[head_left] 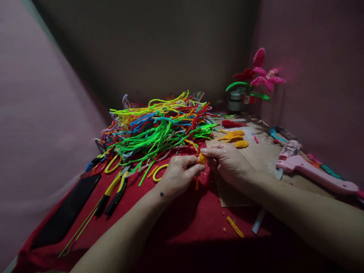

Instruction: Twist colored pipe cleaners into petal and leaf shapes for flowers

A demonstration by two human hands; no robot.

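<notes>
Between both hands, above the red cloth [187, 216], is an orange pipe cleaner piece [202, 158], bunched at the top with a strand hanging below. My left hand [182, 172] pinches it from the left with thumb and index finger. From the right, my right hand [226, 161] grips the same piece by its upper edge. The fingers hide much of its shape. Just beyond the right hand, orange pipe cleaner petals [233, 135] and a rounded orange petal [241, 144] lie on a cardboard sheet [253, 153]. A red petal [233, 124] rests farther back.
A heap of multicoloured pipe cleaners [162, 129] fills the back left. Yellow-and-black pliers [116, 191], a black phone-like slab [68, 210] and green wires [81, 227] lie left. At right are a pink glue gun [315, 170] and a glue stick [258, 220]; behind stands a pink flower [268, 78].
</notes>
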